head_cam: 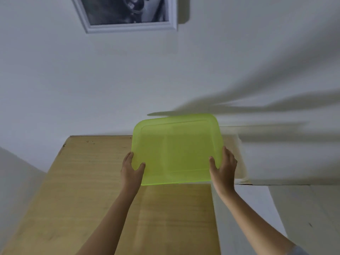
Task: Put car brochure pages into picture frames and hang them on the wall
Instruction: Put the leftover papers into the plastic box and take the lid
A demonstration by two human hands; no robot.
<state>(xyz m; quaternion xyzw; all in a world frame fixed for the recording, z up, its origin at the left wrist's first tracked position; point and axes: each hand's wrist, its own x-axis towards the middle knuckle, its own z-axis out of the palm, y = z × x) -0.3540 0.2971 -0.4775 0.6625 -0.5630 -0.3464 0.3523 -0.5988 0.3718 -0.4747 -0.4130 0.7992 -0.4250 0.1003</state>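
Gripping a translucent green plastic lid (pixel 176 150) by its near corners, held up over the far end of the wooden counter (pixel 82 190). Left hand (pixel 131 170) clamped on it, thumb on the front, fingers (pixel 129 156) curled round the edge; right hand (pixel 223 166) likewise. Hanging high on the wall (pixel 73 80), well apart: a white picture frame (pixel 132 27) with a grey print inside.

A translucent lime-green plastic lid (pixel 176 150) is tilted above a light wooden tabletop (pixel 82 190).

A lid (pixel 176 150) is above the table (pixel 82 181), framed picture (pixel 128 13) on the wall (pixel 92 80) behind.
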